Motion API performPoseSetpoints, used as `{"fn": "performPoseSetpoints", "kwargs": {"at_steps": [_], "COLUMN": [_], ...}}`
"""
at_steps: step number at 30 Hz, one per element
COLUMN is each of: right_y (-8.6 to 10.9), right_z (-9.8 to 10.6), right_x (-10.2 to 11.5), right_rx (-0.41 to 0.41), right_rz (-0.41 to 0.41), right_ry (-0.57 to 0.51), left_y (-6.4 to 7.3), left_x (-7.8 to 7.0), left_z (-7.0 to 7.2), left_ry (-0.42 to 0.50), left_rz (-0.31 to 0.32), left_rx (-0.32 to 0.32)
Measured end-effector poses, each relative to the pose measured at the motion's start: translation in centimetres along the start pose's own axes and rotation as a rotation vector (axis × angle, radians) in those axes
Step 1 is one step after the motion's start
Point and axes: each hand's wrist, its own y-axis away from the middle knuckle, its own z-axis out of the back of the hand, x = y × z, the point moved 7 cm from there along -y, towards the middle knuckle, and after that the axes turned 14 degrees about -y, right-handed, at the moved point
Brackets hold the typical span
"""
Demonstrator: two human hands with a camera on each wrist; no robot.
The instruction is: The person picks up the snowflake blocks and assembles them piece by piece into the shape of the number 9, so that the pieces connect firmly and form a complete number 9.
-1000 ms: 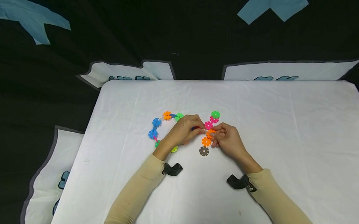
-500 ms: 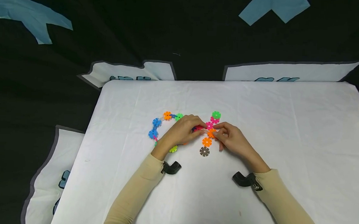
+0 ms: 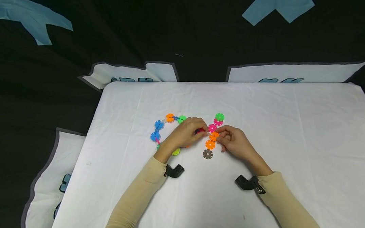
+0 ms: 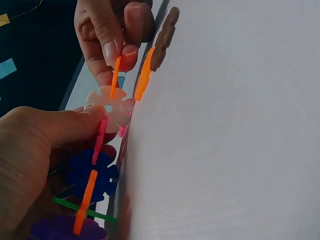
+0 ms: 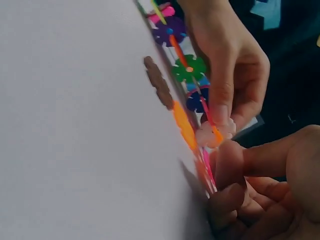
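Observation:
In the head view my left hand reaches over a curved chain of notched plastic snowflake discs, hiding part of it. Its thumb and fingers pinch a pale disc, which has a pink disc slotted in below it in the left wrist view. My right hand pinches an orange disc that stands edge-on against the pale disc. Whether its slot is fully seated I cannot tell. Close by lie another orange disc, a brown disc, a pink disc and a green disc.
The chain's far side curves left, with blue discs, an orange disc and a light green disc. Everything lies on a white-covered table. A dark curtain hangs behind its far edge. Each wrist wears a black camera mount.
My right hand and wrist have shifted slightly right, and its fingers have changed their hold at the orange disc. My left hand stays nearly still on the chain.

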Motion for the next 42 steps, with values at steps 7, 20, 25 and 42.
{"fn": "performPoseSetpoints", "kwargs": {"at_steps": [7, 20, 25, 42], "right_y": [0.8, 1.4, 1.3, 0.8], "right_z": [1.3, -3.2, -3.2, -1.9], "right_x": [1.3, 1.6, 1.6, 1.2], "right_rx": [-0.120, 0.002, 0.005, -0.026], "right_rz": [0.070, 0.240, 0.246, 0.193], "right_ry": [0.304, 0.693, 0.702, 0.548], "left_y": [0.2, 1.1, 0.9, 0.7], "left_x": [0.4, 2.5, 2.2, 1.6], "left_z": [0.2, 0.7, 0.2, 0.1], "left_ry": [-0.022, -0.040, -0.094, -0.130], "left_rz": [0.018, 0.118, 0.135, 0.071], "left_rx": [0.029, 0.112, 0.151, 0.079]}}
